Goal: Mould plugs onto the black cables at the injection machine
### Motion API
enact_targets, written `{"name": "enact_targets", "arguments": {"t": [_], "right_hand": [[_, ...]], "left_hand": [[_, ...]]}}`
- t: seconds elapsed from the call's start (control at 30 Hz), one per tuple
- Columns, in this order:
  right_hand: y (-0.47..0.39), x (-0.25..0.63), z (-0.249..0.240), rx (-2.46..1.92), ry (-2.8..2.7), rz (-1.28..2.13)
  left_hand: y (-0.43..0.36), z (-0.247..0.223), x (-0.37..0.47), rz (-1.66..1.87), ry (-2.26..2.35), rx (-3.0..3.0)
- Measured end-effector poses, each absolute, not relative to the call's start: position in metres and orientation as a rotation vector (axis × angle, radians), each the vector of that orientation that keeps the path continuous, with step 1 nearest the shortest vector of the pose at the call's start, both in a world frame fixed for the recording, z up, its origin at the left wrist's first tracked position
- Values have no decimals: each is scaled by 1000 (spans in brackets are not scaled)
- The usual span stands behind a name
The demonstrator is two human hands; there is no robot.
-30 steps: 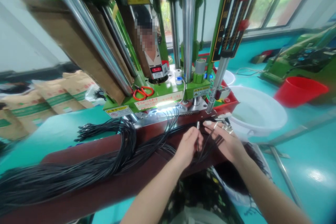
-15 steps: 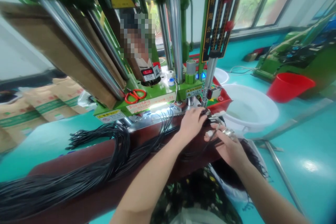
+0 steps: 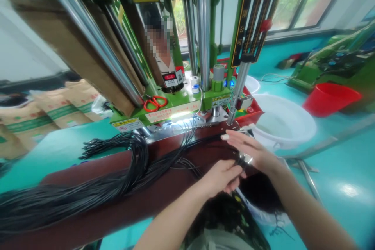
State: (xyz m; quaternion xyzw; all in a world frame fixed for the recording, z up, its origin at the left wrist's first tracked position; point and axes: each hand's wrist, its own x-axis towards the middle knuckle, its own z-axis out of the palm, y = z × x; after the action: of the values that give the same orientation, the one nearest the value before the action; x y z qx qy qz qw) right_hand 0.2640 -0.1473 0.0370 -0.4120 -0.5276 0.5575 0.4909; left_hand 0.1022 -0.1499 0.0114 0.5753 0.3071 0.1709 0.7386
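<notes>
My left hand (image 3: 224, 177) is closed, thumb and fingers pinched together low over the table's front edge. Dark strands lead toward it from the bundle of black cables (image 3: 123, 179), and a dark piece shows at its fingertips. Just above is my right hand (image 3: 253, 150), its fingers stretched out to the left, with a white covering (image 3: 225, 137) on one fingertip. A small shiny metal piece (image 3: 246, 158) sits at its palm, right by the left fingertips; its kind cannot be made out. The brown table (image 3: 158, 187) lies under the cables.
A green press machine (image 3: 187, 99) with steel columns stands behind the table. Orange-handled scissors (image 3: 155, 104) lie on its base. To the right are a red control box (image 3: 254, 113), a white tub (image 3: 287, 121) and a red bucket (image 3: 331, 99). Paper sacks (image 3: 43, 113) stand left.
My left hand has left the machine's front edge and come down toward me, under the right hand. My right hand's fingers have straightened. The view has shifted slightly.
</notes>
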Motion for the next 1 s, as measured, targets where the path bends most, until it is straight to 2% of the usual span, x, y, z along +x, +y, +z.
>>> {"name": "enact_targets", "arguments": {"t": [0.27, 0.53, 0.57, 0.7, 0.73, 0.87, 1.0], "right_hand": [[-115, 251, 75, -1069, -2029, 1479], [-86, 240, 50, -839, -1821, 1685], [-77, 238, 45, -905, -1829, 1572], [-32, 228, 23, -1488, -2104, 668], [-22, 225, 18, -1567, -2164, 535], [-3, 212, 1, -1635, -2328, 396], [-2, 210, 7, -1625, -2454, 366]], "left_hand": [[-143, 12, 114, 445, 669, 972], [-129, 6, 119, 620, 569, 680], [-125, 5, 119, 687, 593, 634], [-110, -1, 113, 973, 675, 515], [-107, -2, 111, 1009, 672, 508], [-100, -11, 105, 998, 639, 501], [-99, -17, 105, 976, 653, 544]]}}
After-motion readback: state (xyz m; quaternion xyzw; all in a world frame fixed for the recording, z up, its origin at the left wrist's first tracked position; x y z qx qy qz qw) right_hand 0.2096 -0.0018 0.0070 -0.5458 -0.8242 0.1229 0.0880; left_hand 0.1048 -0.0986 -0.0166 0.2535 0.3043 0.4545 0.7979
